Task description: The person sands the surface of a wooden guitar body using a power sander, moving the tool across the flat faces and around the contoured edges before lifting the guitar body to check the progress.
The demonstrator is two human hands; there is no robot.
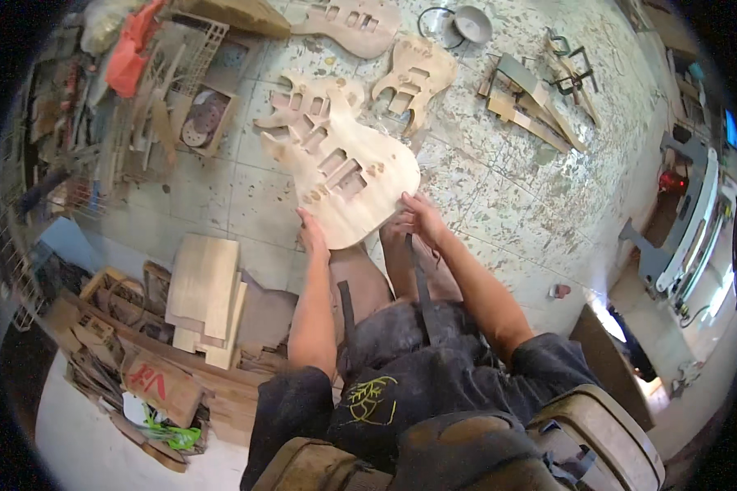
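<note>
A pale, unpainted wooden guitar body (385, 204) with routed pickup cavities is held out in front of me, its rounded end toward me. My left hand (314, 235) grips its near left edge, thumb on top. At the near right edge my right hand (422, 219) is closed round the rim, with some fingers hidden underneath. Beyond its far end, partly covered by it, shows another routed guitar body (293, 92). A smaller-looking guitar body (428, 64) lies farther off to the right, and a browner guitar body (360, 31) lies at the top.
Clamps (577, 75) and wood strips (524, 123) lie on the paint-spotted tiled floor at far right. Wire shelving (196, 61) with scraps stands left. Stacked boards (205, 282) and a wooden bench (258, 397) are near left. A metal pan (472, 25) sits at the top.
</note>
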